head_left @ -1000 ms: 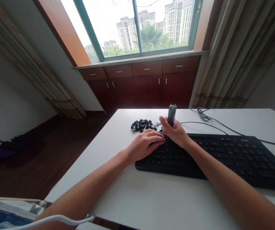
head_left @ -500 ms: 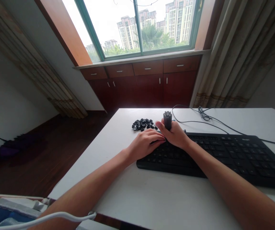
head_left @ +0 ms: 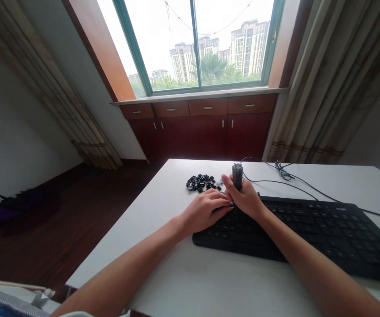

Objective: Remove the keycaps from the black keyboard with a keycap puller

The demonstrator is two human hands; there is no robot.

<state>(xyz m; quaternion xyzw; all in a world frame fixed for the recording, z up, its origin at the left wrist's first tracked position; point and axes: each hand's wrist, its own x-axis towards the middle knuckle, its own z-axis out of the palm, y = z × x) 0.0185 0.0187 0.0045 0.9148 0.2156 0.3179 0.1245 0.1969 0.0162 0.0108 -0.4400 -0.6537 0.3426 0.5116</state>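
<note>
The right hand (head_left: 244, 200) is closed in a fist round a dark grey cylindrical tool (head_left: 237, 175), which shows less above the thumb than a second ago, so it has sunk or tipped nearer the keys; its lower end is hidden at the far left corner of the flat black plastic keyboard (head_left: 309, 229). The left hand (head_left: 206, 211) stays flat on those keys, holding nothing, touching the right. Just beyond, a heap of loose black keycaps (head_left: 202, 182) lies near the far left edge of the white table (head_left: 183, 277)
</note>
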